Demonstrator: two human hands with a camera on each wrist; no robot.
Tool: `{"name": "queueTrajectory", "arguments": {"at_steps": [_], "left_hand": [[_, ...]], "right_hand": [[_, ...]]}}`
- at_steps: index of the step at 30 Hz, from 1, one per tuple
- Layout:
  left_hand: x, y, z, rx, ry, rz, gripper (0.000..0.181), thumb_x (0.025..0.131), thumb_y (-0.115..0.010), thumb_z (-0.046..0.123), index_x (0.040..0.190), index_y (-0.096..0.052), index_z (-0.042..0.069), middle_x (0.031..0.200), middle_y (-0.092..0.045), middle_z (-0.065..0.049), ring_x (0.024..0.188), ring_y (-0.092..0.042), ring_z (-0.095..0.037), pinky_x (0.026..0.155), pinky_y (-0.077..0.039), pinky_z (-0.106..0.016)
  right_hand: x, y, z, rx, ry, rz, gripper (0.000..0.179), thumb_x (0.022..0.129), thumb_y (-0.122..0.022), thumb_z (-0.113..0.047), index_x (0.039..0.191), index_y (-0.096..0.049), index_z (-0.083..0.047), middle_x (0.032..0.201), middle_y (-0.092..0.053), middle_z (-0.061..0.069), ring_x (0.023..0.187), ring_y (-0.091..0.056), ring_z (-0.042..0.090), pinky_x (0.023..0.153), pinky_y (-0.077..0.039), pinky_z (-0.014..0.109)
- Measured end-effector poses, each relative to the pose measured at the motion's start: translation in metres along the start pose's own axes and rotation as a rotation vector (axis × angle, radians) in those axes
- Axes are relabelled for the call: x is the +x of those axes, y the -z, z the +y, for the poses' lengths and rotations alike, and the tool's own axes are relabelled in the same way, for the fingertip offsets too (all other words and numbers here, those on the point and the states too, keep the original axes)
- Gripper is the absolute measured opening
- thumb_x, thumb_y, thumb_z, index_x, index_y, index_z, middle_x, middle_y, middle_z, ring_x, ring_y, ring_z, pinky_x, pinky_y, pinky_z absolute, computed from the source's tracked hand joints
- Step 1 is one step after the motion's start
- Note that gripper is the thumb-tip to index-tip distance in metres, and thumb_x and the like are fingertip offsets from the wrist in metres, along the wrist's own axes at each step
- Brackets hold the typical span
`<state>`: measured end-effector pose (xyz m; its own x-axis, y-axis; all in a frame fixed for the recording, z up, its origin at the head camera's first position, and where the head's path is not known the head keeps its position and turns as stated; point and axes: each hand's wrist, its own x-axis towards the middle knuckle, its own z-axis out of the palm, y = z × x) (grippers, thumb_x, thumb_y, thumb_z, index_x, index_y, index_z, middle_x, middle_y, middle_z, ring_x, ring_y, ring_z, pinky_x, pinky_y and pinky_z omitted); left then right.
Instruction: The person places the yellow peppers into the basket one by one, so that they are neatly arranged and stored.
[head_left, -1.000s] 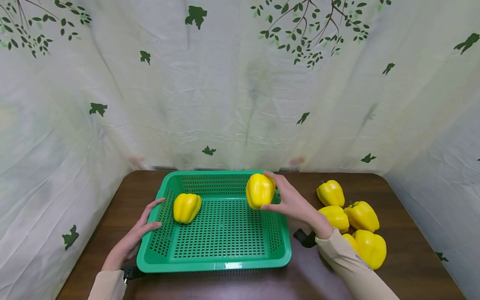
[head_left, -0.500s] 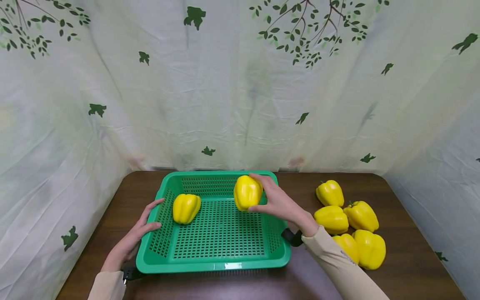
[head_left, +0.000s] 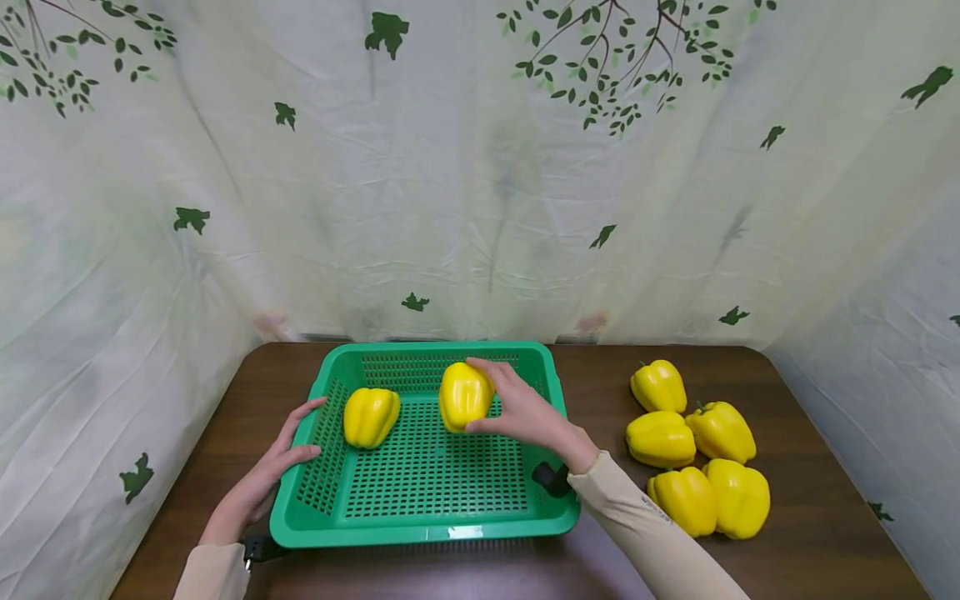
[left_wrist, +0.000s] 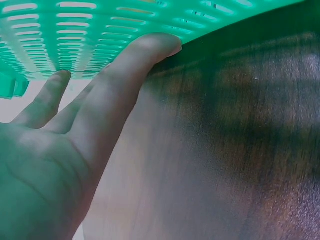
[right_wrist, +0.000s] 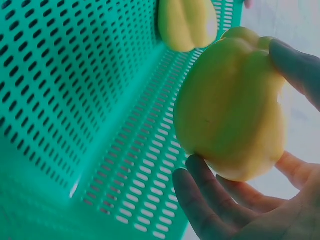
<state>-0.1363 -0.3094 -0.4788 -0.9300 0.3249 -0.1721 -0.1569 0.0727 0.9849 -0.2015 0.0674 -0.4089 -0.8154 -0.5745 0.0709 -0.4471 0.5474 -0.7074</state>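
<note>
A yellow bell pepper is in my right hand, held over the middle of the green plastic basket. In the right wrist view, the thumb presses one side of this bell pepper and the fingertips curve against the other. Another yellow bell pepper lies in the basket at its left side. My left hand rests against the basket's left side, its fingers mostly straight. The left wrist view shows that hand's fingertips at the slotted outer wall.
Several more yellow bell peppers sit in a group on the brown wooden table, right of the basket. A pale curtain with leaf prints hangs behind the table and along both sides.
My right hand has carried its bell pepper leftward and slightly lower, from the basket's right side to over its middle. My left hand has stayed on the basket.
</note>
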Motion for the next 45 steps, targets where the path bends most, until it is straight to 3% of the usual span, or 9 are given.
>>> {"name": "queueTrajectory", "arguments": {"at_steps": [32, 45], "left_hand": [[0.001, -0.001, -0.001, 0.003, -0.011, 0.009, 0.062, 0.099, -0.042, 0.014, 0.148, -0.01, 0.035, 0.149, 0.002, -0.023, 0.114, -0.043, -0.04, 0.082, -0.049, -0.053], [0.002, 0.001, -0.002, 0.013, 0.001, 0.017, 0.063, 0.099, -0.042, 0.015, 0.149, -0.009, 0.034, 0.149, 0.002, -0.02, 0.116, -0.041, -0.04, 0.084, -0.048, -0.052]], "right_hand": [[0.037, -0.053, -0.005, -0.025, -0.053, -0.045, 0.085, 0.08, -0.077, -0.029, 0.15, -0.029, -0.017, 0.14, -0.036, 0.013, 0.102, -0.054, 0.024, 0.081, -0.047, 0.036], [0.052, -0.069, -0.001, -0.074, -0.086, -0.051, 0.085, 0.078, -0.08, -0.028, 0.148, -0.032, -0.022, 0.141, -0.036, 0.011, 0.107, -0.051, 0.023, 0.084, -0.044, 0.04]]}}
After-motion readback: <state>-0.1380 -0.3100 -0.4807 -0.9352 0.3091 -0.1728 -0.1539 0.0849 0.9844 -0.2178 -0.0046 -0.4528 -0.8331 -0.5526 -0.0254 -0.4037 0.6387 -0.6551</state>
